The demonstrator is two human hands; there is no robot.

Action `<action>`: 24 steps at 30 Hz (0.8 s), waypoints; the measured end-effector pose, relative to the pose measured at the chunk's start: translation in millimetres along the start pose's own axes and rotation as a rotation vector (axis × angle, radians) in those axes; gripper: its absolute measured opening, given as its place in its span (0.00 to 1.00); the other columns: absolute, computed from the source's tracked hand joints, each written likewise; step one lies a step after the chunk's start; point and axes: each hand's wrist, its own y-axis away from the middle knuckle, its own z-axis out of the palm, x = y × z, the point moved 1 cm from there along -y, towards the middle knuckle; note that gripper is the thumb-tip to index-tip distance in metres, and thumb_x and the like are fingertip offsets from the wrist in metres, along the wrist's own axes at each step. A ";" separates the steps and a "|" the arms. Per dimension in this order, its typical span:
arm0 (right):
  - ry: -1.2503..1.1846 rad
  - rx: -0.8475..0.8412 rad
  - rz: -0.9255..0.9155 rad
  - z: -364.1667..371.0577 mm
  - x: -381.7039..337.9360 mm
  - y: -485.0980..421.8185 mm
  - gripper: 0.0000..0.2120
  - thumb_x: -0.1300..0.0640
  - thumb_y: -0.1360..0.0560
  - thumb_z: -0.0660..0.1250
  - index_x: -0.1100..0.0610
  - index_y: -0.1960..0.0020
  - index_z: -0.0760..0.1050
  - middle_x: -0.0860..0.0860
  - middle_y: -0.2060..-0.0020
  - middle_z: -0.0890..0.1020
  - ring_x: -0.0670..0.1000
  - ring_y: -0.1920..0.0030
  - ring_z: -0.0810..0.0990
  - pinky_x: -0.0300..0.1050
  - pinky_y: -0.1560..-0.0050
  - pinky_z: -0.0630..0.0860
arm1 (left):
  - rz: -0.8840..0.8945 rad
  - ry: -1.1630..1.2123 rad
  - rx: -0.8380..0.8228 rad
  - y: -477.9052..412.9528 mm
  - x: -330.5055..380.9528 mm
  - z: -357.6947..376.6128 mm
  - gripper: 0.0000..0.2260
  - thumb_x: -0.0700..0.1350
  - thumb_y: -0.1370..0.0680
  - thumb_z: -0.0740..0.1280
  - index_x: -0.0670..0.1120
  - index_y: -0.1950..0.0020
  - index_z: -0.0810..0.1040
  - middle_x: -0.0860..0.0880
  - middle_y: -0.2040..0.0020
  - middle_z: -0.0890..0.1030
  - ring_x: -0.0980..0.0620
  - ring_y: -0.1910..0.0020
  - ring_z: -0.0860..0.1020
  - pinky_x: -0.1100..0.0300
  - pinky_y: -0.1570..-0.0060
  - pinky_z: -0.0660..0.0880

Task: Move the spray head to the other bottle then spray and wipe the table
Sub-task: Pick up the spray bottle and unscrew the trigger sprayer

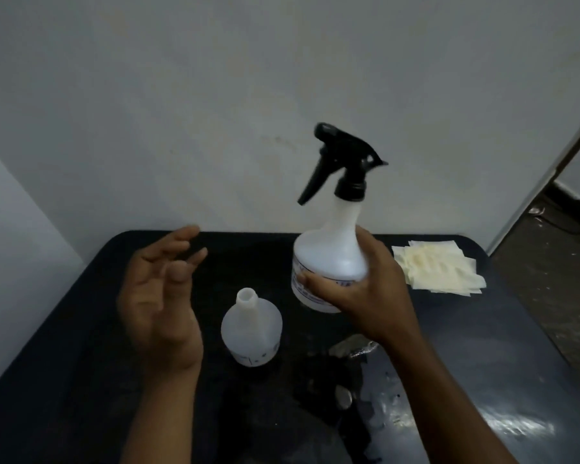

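Aloft, the right hand (359, 296) holds the bottle (329, 259) wearing the black spray head (342, 159).
Fingers clamp its blurred label; left hand (158, 303) fingers apart; open-necked bottle (252, 326) on the surface (466, 346) at 7 o'clock.

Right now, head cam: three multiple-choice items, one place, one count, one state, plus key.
1. Cream wipes lie: A) far right of the table B) under a bottle C) on the floor
2. Bottles in view: A) one B) two C) three
3. Black spray head is: A) lying flat B) on the held bottle C) out of view
Key: 1A, stack sits at its far right; 2B, held bottle plus capless bottle standing; 3B, it tops the bottle the right hand grips.
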 end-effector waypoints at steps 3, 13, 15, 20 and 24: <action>0.014 -0.050 -0.024 -7.0 -24.9 2.0 0.35 0.30 0.43 0.74 0.40 0.39 0.72 0.43 0.48 0.80 0.45 0.47 0.79 0.48 0.52 0.81 | 0.018 -0.032 -0.017 12.3 8.6 29.6 0.16 0.59 0.24 0.68 0.47 0.49 0.75 0.48 0.46 0.80 0.55 0.45 0.81 0.56 0.47 0.80; -0.176 -0.227 0.091 -10.6 -52.0 9.2 0.28 0.31 0.38 0.71 0.42 0.43 0.74 0.42 0.56 0.83 0.38 0.56 0.83 0.31 0.62 0.78 | -0.372 0.096 -0.461 32.1 7.4 62.9 0.41 0.69 0.30 0.68 0.41 0.29 0.65 0.43 0.38 0.78 0.46 0.41 0.80 0.57 0.49 0.80; -0.158 -0.290 0.104 -12.6 -55.6 9.4 0.29 0.28 0.36 0.66 0.43 0.42 0.74 0.43 0.54 0.83 0.39 0.55 0.83 0.34 0.60 0.80 | -0.412 0.153 -0.466 30.6 0.9 57.7 0.37 0.64 0.33 0.74 0.46 0.32 0.70 0.47 0.41 0.81 0.48 0.42 0.82 0.58 0.49 0.80; -0.583 -0.116 0.194 -25.3 -62.4 2.9 0.16 0.44 0.29 0.68 0.55 0.52 0.83 0.60 0.54 0.86 0.58 0.54 0.85 0.52 0.52 0.83 | -0.542 0.151 -0.584 36.4 -8.2 32.2 0.27 0.63 0.38 0.79 0.57 0.43 0.79 0.46 0.47 0.85 0.46 0.48 0.84 0.54 0.55 0.81; -0.798 -0.038 0.281 -27.1 -61.0 -1.9 0.09 0.49 0.33 0.73 0.54 0.59 0.85 0.56 0.57 0.87 0.56 0.51 0.86 0.49 0.52 0.82 | -0.577 0.142 -0.697 48.4 -8.6 28.3 0.27 0.62 0.35 0.77 0.56 0.40 0.77 0.47 0.46 0.84 0.45 0.47 0.83 0.56 0.54 0.81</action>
